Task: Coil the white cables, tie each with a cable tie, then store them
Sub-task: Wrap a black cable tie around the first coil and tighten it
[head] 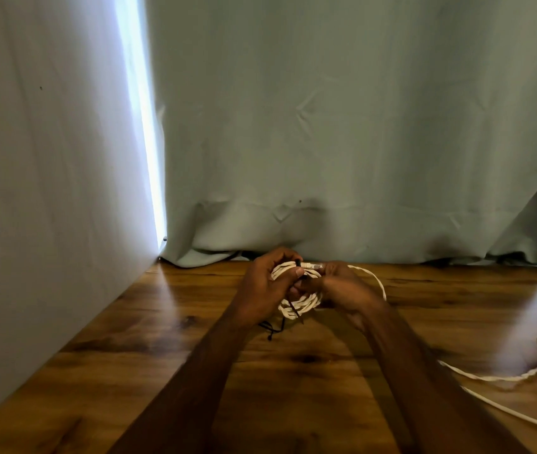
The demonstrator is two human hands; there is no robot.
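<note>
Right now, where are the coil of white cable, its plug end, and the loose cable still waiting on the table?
coil of white cable [303, 304], head view, lower loops showing between the hands.
plug end [313, 265], head view, clear connector at the coil's top.
loose cable [503, 377], head view, twisted stretch lying on the wooden table.

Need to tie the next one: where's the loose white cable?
In the head view, the loose white cable lies uncoiled on the wooden table at the lower right, beyond the right forearm.
</note>
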